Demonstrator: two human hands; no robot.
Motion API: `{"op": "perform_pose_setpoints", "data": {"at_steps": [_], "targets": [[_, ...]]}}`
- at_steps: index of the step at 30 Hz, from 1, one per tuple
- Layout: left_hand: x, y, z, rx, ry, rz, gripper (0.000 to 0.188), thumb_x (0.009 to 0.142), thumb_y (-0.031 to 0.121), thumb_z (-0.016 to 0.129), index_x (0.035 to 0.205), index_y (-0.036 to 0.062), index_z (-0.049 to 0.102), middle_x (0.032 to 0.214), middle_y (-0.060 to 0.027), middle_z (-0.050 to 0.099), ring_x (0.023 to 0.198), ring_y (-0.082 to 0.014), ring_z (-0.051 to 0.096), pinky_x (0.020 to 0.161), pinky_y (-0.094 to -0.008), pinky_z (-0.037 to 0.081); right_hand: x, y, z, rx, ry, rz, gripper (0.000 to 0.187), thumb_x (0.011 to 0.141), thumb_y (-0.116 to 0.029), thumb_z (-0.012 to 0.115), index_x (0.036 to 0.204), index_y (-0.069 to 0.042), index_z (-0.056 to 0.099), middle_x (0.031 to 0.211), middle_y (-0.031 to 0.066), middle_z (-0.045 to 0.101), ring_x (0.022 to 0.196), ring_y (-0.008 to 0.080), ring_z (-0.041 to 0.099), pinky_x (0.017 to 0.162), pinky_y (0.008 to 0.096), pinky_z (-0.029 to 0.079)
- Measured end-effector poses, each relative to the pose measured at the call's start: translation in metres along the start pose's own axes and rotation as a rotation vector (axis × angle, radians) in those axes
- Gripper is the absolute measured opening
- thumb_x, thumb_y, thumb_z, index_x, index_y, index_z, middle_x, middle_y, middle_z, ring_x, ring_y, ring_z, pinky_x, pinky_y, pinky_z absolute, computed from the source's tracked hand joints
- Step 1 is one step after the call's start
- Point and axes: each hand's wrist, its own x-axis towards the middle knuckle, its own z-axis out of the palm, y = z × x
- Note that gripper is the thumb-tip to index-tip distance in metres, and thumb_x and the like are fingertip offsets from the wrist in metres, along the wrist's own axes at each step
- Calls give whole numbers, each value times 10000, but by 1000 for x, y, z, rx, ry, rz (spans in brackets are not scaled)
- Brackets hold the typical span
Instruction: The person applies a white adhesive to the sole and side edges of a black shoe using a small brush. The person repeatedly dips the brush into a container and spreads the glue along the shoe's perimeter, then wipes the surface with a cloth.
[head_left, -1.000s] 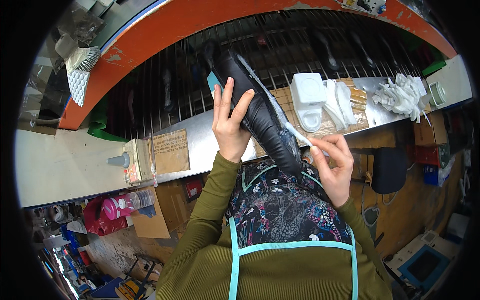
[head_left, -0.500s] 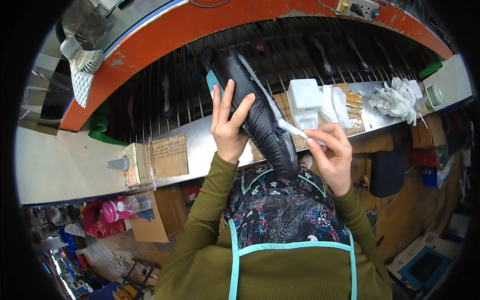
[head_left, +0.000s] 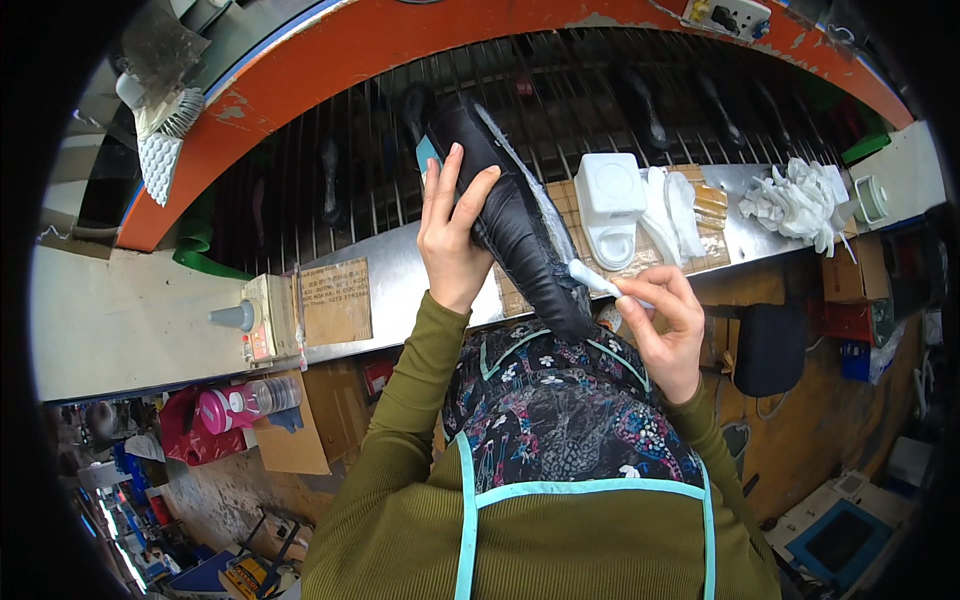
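A black leather shoe upper [head_left: 508,222] stretched on a last lies tilted across my front, its narrow end close to my apron. A rough greyish-white band runs along its right edge. My left hand [head_left: 455,245] grips the shoe from the left, with fingers spread over its side; a light-blue piece [head_left: 427,157] shows behind the fingertips. Between thumb and fingers, my right hand [head_left: 664,325] pinches a white brush [head_left: 594,279]. The brush's whitish tip is at the shoe's right edge, near the narrow end.
Beyond the shoe is a rack of metal bars [head_left: 380,150]. To the right stand a white square container [head_left: 611,188], white shoe-shaped pieces [head_left: 672,215] and a crumpled white heap [head_left: 793,207]. A beige device [head_left: 268,318] and cardboard piece [head_left: 337,302] sit on the left.
The brush tip has slid a short way along the shoe's right edge toward the narrow end, nearer to me. My left hand keeps its hold on the shoe.
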Motion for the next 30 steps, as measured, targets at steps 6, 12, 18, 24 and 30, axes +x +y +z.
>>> {"op": "perform_pose_setpoints", "data": {"at_steps": [6,12,18,24,30], "targets": [[-1,-3,6,-46,-33,-63,665,606,62,835,1221,201,622,1442,-107,460,1310,-428,424,1068,-474,403,-2,2,-5,-38,-5,-19,158,811,-60,727,968,-57,743,862,37,597,676,107,505,558,238,417],[-2,-5,9,-75,-76,-106,669,604,56,834,1223,196,620,1446,-100,457,1320,-423,414,1074,-484,395,5,3,-13,-30,-44,-36,158,810,-55,722,967,-63,746,859,31,592,654,104,507,562,242,421],[-1,-3,13,-73,-63,-60,655,612,50,828,1216,205,628,1446,-96,458,1330,-416,404,1080,-483,392,21,9,-7,-34,-28,-29,168,810,-59,722,975,-72,748,863,30,589,656,95,512,524,230,406],[3,-3,12,-57,-65,-46,650,611,17,811,1208,209,636,1446,-90,458,1328,-416,407,1081,-479,393,25,10,-10,-33,-65,-68,181,829,5,681,1003,-21,721,888,45,574,721,86,528,586,214,420],[3,-6,14,-64,-68,-73,676,594,-29,794,1209,201,635,1441,-93,463,1313,-424,421,1072,-479,404,23,14,-13,-30,-96,-61,183,799,-41,732,980,-68,744,853,30,592,631,76,513,532,207,422]]}}
